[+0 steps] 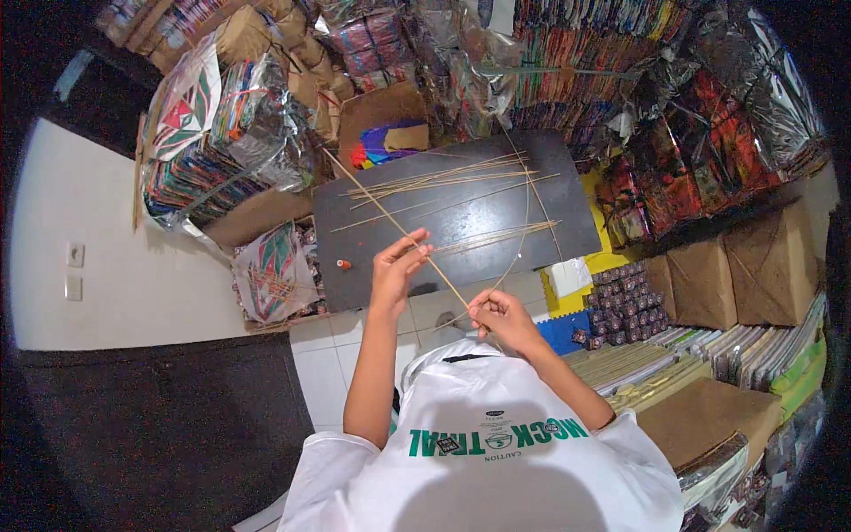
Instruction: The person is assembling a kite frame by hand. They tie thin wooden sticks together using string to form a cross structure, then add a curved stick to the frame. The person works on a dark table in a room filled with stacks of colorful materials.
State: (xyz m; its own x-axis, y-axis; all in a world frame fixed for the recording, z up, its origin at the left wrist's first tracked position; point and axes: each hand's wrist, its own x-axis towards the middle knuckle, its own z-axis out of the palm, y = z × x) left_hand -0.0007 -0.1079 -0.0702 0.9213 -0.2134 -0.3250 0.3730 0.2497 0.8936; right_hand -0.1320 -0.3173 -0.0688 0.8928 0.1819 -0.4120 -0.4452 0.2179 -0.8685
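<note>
Stick (450,285), pinched by left hand (399,264) and right hand (505,319), slants over table (474,206) bearing sticks (436,181).

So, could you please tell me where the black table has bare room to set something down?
The black table looks bare around the orange spool, between the table's left edge and the left hand; a narrower gap separates the front sticks from the rear sticks, which crowd the far side.
</note>
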